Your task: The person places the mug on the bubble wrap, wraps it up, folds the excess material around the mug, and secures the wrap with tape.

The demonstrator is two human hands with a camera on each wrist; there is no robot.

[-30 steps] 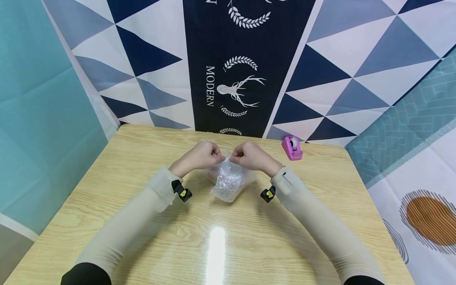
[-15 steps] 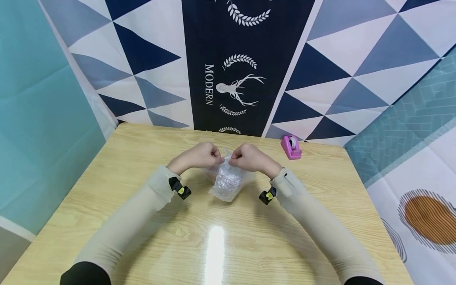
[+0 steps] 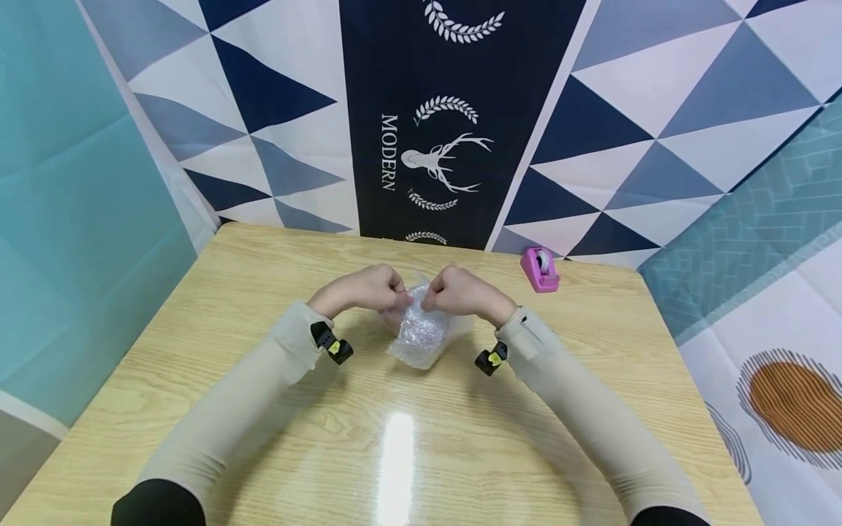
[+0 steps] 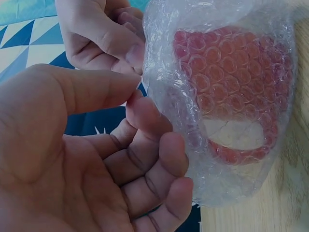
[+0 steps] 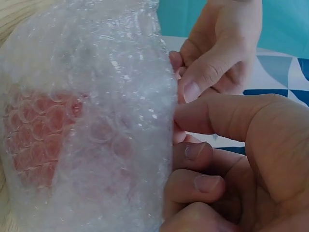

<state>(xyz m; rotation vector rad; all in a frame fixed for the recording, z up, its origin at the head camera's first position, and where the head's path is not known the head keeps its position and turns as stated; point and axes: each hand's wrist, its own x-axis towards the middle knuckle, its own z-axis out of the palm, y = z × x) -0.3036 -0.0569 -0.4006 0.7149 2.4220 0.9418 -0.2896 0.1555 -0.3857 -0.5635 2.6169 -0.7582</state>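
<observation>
A red mug (image 4: 227, 72) with a handle shows through the bubble wrap (image 3: 419, 337) around it, in the middle of the table. From the left, my left hand (image 3: 368, 288) pinches the wrap's upper edge between thumb and index finger; its other fingers are loosely curled, as the left wrist view shows. Opposite it, my right hand (image 3: 463, 294) has thumb and index finger at the same edge, pinching the film with the remaining fingers bent against it. In the right wrist view the layered wrap (image 5: 130, 121) hides much of the mug.
A pink tape dispenser (image 3: 541, 270) with a roll of tape stands at the back right of the wooden table (image 3: 316, 438). Behind the table hangs a patterned cloth (image 3: 283, 109), and teal cloth (image 3: 85, 183) covers the left side.
Both hands have come down slightly at the wrap's upper edge, still pinching it. The wrapped mug stays in place, and the head view has shifted a little.
</observation>
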